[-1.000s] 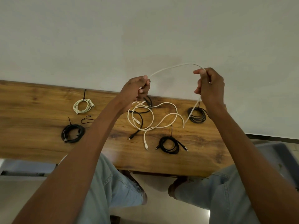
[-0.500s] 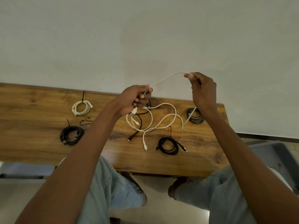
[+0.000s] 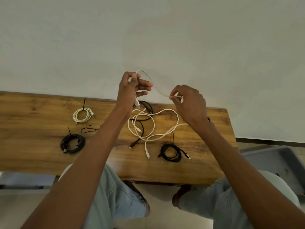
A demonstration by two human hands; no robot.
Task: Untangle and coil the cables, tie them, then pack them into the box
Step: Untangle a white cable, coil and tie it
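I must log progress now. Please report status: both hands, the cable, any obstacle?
Left hand grips white cable near its plug; right hand pinches it further along. Rest trails onto table, crossing a loose black cable. Three coils already tied.

Both hands, left (image 3: 130,87), right (image 3: 189,103), pinching white cable (image 3: 154,87) above wooden table (image 3: 33,146)

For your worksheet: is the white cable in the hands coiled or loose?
Loose: the white cable sprawls in open loops over the table, untied.

Bare table (image 3: 33,154) beside coiled cables (image 3: 73,143)
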